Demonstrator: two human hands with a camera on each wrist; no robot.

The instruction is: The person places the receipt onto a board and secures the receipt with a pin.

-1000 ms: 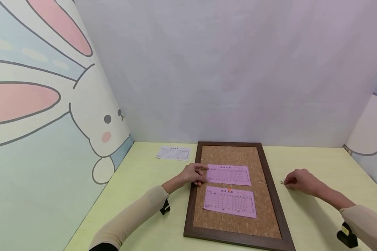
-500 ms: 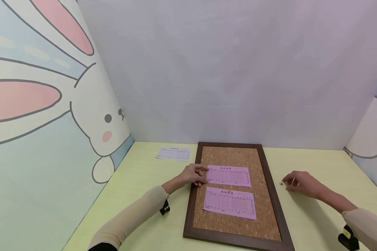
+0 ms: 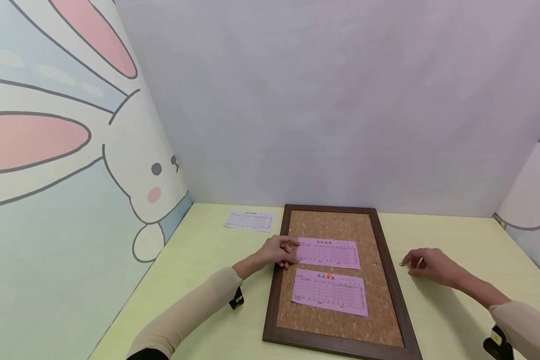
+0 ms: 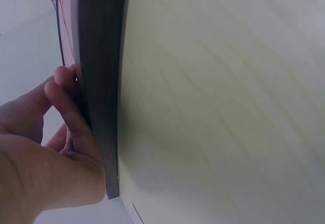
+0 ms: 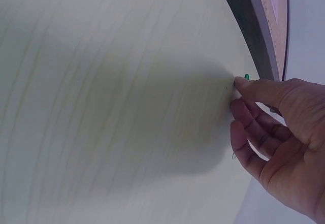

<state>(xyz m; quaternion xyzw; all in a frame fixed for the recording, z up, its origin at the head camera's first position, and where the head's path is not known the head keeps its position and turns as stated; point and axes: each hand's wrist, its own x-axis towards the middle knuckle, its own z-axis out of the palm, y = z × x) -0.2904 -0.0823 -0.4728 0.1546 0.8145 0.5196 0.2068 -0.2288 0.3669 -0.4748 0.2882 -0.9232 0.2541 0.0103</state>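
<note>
My left hand (image 3: 277,250) rests at the left side of a framed cork board (image 3: 337,335). Its index finger and thumb press the left corners of the upper pink form slip (image 3: 328,252); the other fingers are folded under. Below lies a second pink slip (image 3: 329,294) with an orange pin (image 3: 329,275) at its top edge. To the right of the board, my right hand (image 3: 434,266) is on the table, index fingertip touching a small ring-like item (image 3: 401,264), its thumb apart. The right wrist view shows a small green piece (image 5: 247,76) at that fingertip; its kind is unclear.
A white form slip (image 3: 249,220) lies on the pale yellow table (image 3: 198,280), left of the board. The dark wooden frame (image 3: 389,260) stands slightly raised above the tabletop. A grey back wall (image 3: 324,110) and a rabbit-printed side wall (image 3: 130,150) enclose the table.
My right fingers have spread and shifted from beside the small item to touching it, and the item has moved slightly left. My left hand and the pink slips have stayed in place.
</note>
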